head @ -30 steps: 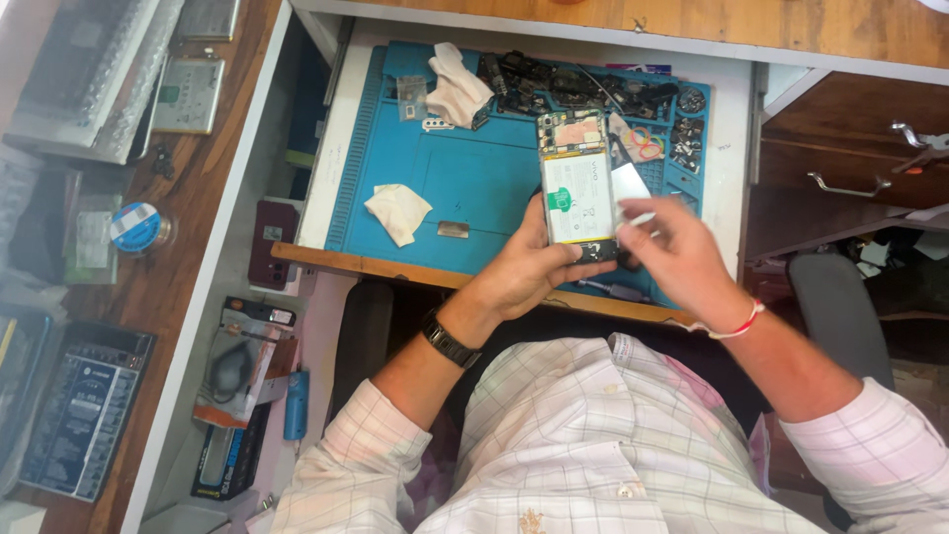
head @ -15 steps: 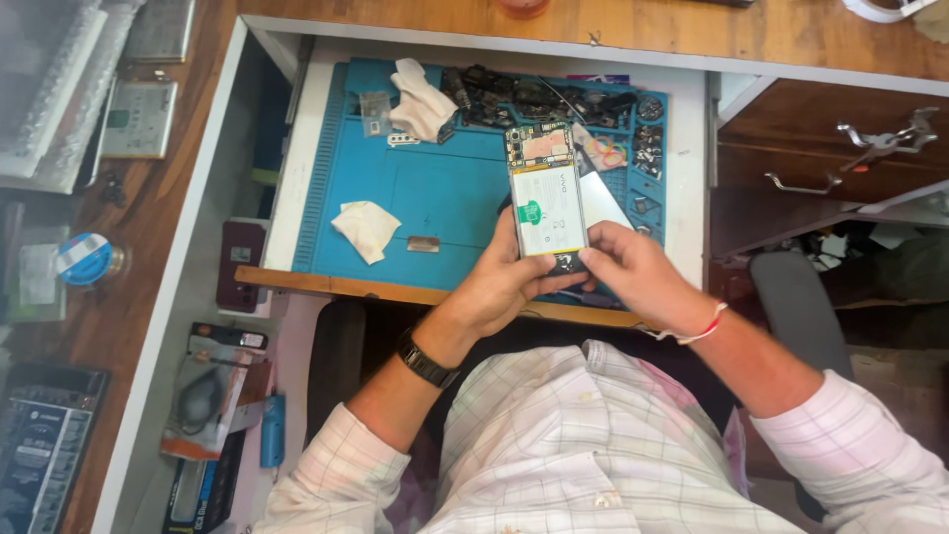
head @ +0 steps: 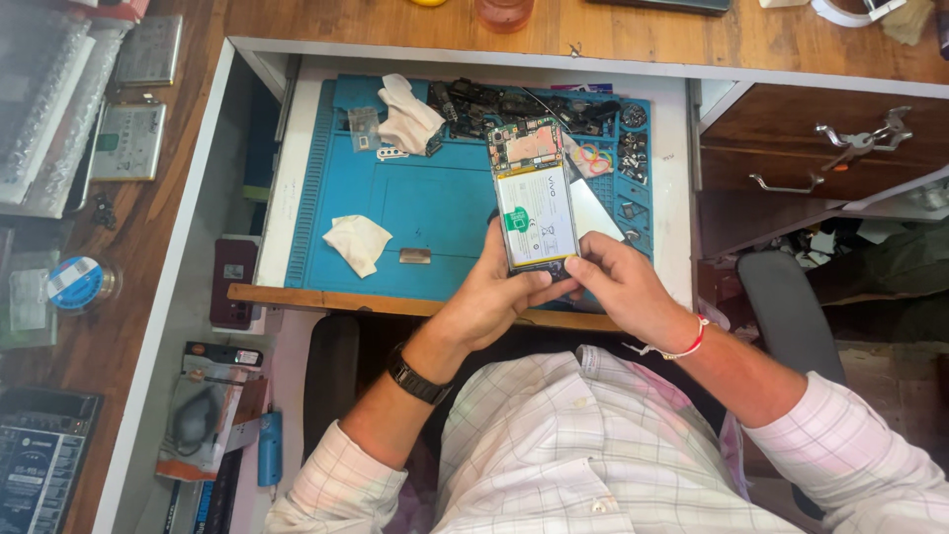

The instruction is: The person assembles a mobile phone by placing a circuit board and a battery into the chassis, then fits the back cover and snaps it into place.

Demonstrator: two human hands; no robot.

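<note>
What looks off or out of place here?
The phone held in both hands, left hand and right hand, has its back off, with battery and circuit board bare. Loose small parts are heaped along the far edge of the blue mat, and two crumpled white wipes lie on it. Nothing looks spilled.

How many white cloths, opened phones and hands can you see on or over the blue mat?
White cloths: 2, one crumpled at the mat's top, one lower left
Opened phones: 1
Hands: 2, left hand, right hand
Total: 5, all over the blue mat
</note>
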